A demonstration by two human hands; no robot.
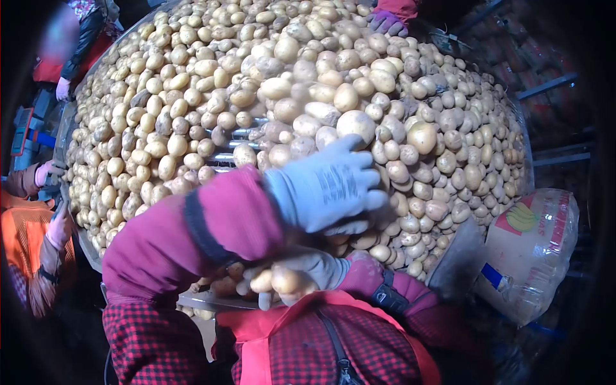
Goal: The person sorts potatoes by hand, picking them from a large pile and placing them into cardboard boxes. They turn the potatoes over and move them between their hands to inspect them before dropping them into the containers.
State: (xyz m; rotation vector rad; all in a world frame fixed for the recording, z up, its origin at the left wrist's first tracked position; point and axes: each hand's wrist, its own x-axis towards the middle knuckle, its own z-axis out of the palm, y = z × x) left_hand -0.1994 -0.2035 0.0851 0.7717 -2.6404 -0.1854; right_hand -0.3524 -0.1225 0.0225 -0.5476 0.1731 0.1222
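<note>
My left hand [333,186], in a pale blue-white glove, stretches across to the right over a large heap of potatoes [173,83]. Its back faces me and its fingers are apart. A big round potato [355,126] lies beside its outer fingers; what is under the palm is hidden. Below the left forearm, close to my body, my right hand [317,266] wears a greyish glove and points left. It cradles potatoes [285,280], two of them plainly visible, with fingers curled below them. The left sleeve covers part of this hand.
Metal bars [234,144] show through a gap in the heap. A plastic-wrapped cardboard box [526,250] stands at the right, by a grey panel [457,256]. Another person's gloved hand [387,23] touches potatoes at the far side. Other people's hands [59,228] are along the left edge.
</note>
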